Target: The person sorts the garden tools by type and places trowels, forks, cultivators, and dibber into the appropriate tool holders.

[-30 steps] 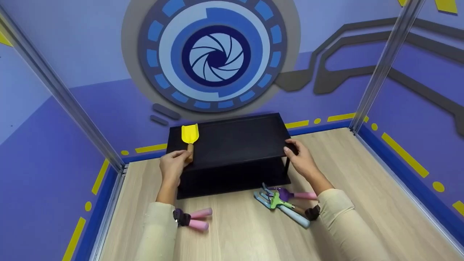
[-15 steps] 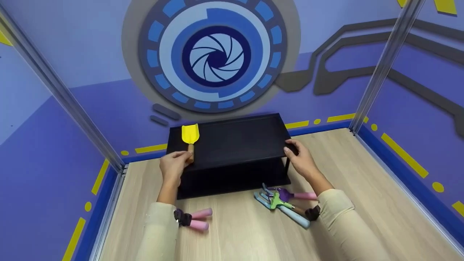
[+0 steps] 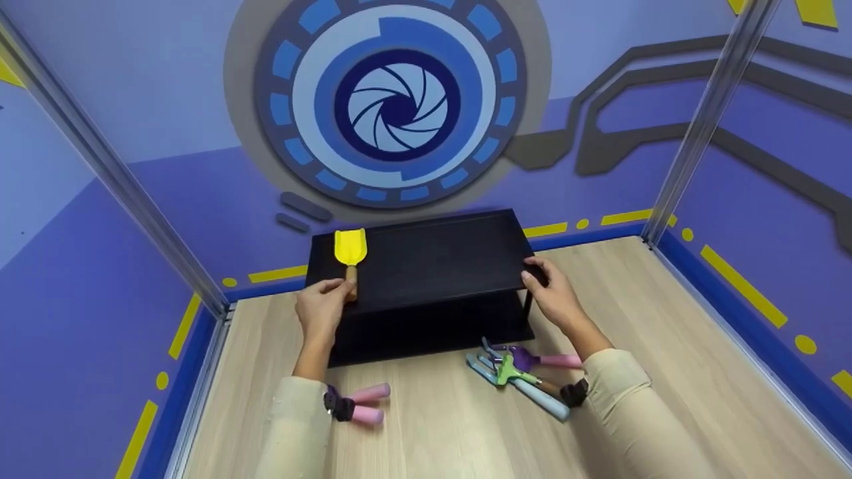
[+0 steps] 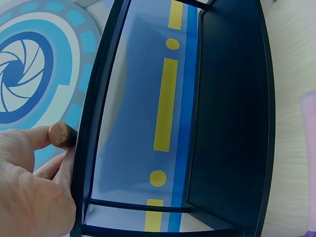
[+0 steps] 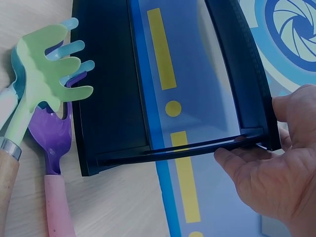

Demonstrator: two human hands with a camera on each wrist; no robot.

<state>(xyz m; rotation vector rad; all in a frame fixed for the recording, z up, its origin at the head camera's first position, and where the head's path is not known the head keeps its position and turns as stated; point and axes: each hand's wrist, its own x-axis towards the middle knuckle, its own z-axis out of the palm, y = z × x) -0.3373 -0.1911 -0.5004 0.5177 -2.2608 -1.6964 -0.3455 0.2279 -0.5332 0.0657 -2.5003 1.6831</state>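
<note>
A toy shovel with a yellow blade (image 3: pixel 351 246) and wooden handle lies on the left part of the black two-tier shelf (image 3: pixel 439 263), blade towards the back wall. My left hand (image 3: pixel 319 311) pinches the handle near its end, at the shelf's front edge. In the left wrist view, the round wooden handle end (image 4: pixel 60 135) shows between thumb and fingers. At the opposite end, my right hand (image 3: pixel 558 296) grips the shelf's front right corner. The right wrist view shows the thumb on one side of the top board and the fingers (image 5: pixel 227 160) under its end bar.
Before the shelf's right end lie a green rake (image 3: pixel 509 369), a light blue fork (image 3: pixel 542 398) and a purple tool (image 3: pixel 522 357) with a pink handle, overlapping. Two pink handles (image 3: pixel 367 414) lie beside the left wrist. Patterned walls (image 3: pixel 200 193) enclose the wooden tabletop (image 3: pixel 439 426).
My left hand and forearm have shifted very slightly to the right, still pinching the shovel's handle. The right hand stays on the shelf corner.
</note>
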